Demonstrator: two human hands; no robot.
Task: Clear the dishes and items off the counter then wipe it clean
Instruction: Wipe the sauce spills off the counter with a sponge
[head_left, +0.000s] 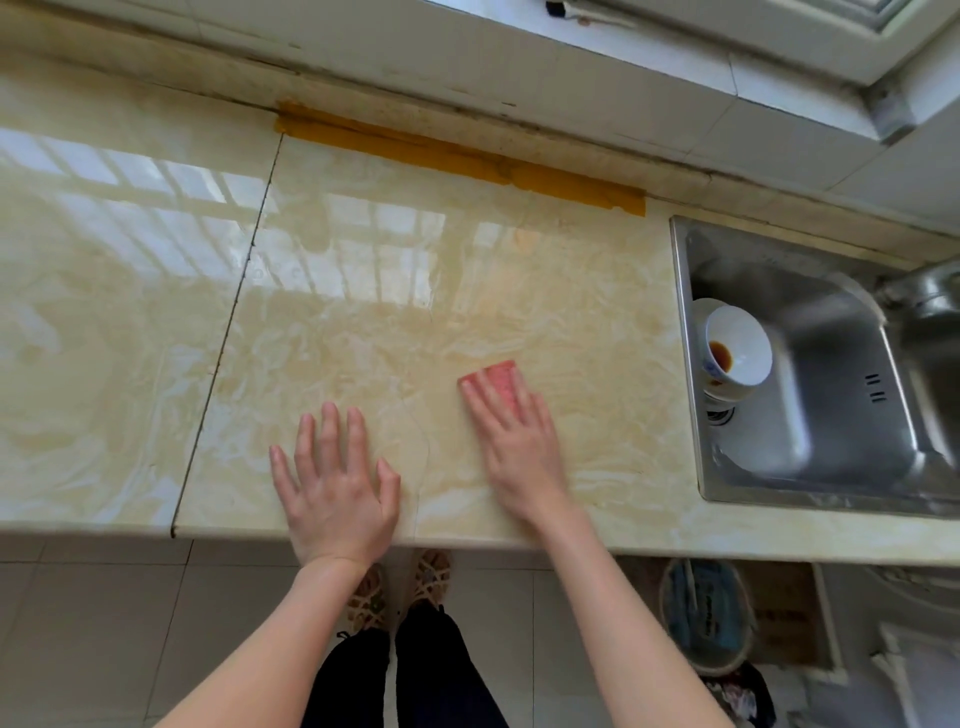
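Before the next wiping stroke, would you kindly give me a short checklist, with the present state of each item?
1. Dishes off the counter: ok; the stacked bowls sit in the sink.
2. Wiper in hand: ok; the right hand presses flat on the pink sponge.
3. Left hand out of the sponge's way: ok; it rests flat on the counter, apart from the sponge.
4. Stroke path free: ok; no item shows on the counter near the sponge.
5. Surface already clean: cannot tell; window glare hides much of it.
6. Sponge damp: cannot tell.
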